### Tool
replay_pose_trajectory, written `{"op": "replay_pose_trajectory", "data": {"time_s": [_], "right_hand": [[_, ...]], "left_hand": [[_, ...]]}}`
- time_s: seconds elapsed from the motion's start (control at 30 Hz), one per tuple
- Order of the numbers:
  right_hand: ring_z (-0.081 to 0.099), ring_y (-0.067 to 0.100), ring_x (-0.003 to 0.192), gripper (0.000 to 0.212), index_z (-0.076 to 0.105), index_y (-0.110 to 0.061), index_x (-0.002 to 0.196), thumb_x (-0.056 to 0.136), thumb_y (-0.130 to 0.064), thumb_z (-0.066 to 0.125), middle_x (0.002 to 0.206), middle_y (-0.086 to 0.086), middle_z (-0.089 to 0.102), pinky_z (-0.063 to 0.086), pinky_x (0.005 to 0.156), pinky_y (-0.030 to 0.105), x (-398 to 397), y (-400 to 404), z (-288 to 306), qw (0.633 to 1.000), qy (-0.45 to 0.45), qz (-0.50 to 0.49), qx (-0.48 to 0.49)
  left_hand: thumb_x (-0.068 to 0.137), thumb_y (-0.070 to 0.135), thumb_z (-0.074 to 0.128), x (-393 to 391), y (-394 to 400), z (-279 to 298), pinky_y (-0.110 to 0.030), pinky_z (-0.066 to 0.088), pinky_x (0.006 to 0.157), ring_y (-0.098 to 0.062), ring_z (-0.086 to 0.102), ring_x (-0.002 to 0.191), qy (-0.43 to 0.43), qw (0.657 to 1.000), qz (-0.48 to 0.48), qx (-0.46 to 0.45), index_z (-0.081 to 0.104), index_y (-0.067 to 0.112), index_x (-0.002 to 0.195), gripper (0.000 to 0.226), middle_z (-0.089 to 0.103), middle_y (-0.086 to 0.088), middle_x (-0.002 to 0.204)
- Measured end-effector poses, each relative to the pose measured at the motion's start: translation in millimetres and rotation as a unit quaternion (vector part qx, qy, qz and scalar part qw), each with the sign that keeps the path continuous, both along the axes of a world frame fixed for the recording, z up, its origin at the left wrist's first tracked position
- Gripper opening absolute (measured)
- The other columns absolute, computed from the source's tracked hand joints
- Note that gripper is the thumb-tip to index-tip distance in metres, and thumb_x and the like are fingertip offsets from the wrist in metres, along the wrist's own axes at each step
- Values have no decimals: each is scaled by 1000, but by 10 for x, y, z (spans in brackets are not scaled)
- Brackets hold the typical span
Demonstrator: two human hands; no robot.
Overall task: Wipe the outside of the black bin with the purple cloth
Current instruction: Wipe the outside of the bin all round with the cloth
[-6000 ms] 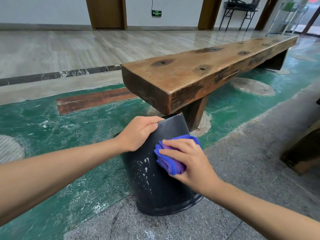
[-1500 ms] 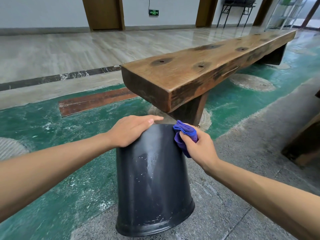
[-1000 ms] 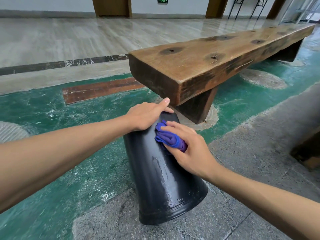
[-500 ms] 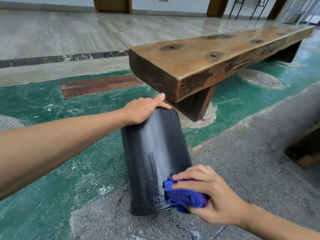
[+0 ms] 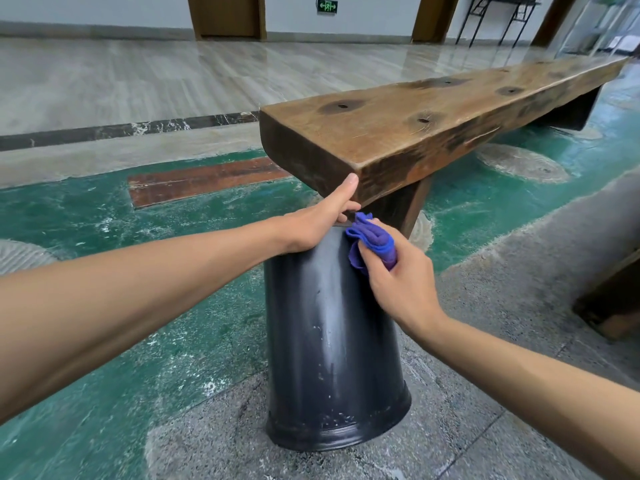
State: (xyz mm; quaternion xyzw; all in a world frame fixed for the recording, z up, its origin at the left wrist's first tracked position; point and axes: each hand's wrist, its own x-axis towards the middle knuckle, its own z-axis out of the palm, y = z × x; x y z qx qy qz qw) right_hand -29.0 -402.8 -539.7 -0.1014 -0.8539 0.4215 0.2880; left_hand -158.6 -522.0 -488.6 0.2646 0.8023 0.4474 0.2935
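While upturned, black bin [image 5: 332, 341] meets purple cloth [image 5: 372, 242].

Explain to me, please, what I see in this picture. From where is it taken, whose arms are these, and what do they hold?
No machine is here. The picture comes from a camera worn on a person's head, looking forward and down, so the two bare arms reaching in from the bottom are that person's own.

The black bin stands upside down on the floor, wide rim at the bottom, a little tilted. The left hand rests on its top and steadies it. The right hand grips a bunched purple cloth and presses it against the upper side of the bin, near the top edge. Small pale specks still show on the lower wall.

Just behind the bin is the end of a long wooden bench. The floor is part grey stone, part worn green paint.
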Motion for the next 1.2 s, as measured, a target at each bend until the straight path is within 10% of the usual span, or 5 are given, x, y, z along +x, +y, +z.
{"op": "replay_pose_trajectory", "data": {"time_s": [0.3, 0.57, 0.83, 1.03, 1.2], "right_hand": [[48, 19, 142, 50, 65, -19, 137, 88, -15, 75, 149, 3, 57, 37, 117, 42, 5, -240, -15, 972, 13, 144, 184], [48, 20, 140, 52, 67, -27, 133, 81, -27, 73, 148, -8, 57, 37, 113, 43, 257, -324, -27, 917, -39, 248, 311], [53, 16, 132, 57, 68, -31, 130, 73, -33, 77, 146, -14, 57, 43, 102, 42, 930, -212, -272, 863, -55, 340, 369], [63, 14, 109, 42, 74, -30, 120, 78, -35, 77, 125, -16, 69, 49, 92, 37, 1195, -106, -223, 876, -59, 358, 318], [67, 1, 70, 23, 79, -35, 101, 92, -19, 65, 81, -15, 77, 54, 66, 30, 1083, 39, -41, 991, -82, 100, -24]], "left_hand": [[86, 83, 1, -71, -74, 101, -27, 50, 83, -21, 72, 91, -104, 993, -44, 24, 75, 10, 115, 107, 75, -20, 108], [86, 82, -2, -141, -159, 5, -40, 15, 122, -20, 48, 131, -14, 998, -28, -49, 82, 25, 97, 102, 55, -9, 146], [92, 77, 9, -185, -218, -22, -46, 6, 123, -21, 37, 139, 10, 996, -23, -87, 80, 35, 102, 83, 36, -2, 160], [95, 71, 0, -128, -191, 25, -41, 1, 123, -22, 27, 147, 38, 994, -21, -100, 80, 36, 103, 88, 24, 1, 166], [101, 53, 30, -75, -90, 22, -29, 27, 100, -23, 48, 117, 88, 986, -3, -143, 78, 38, 108, 51, 46, -6, 149]]}}
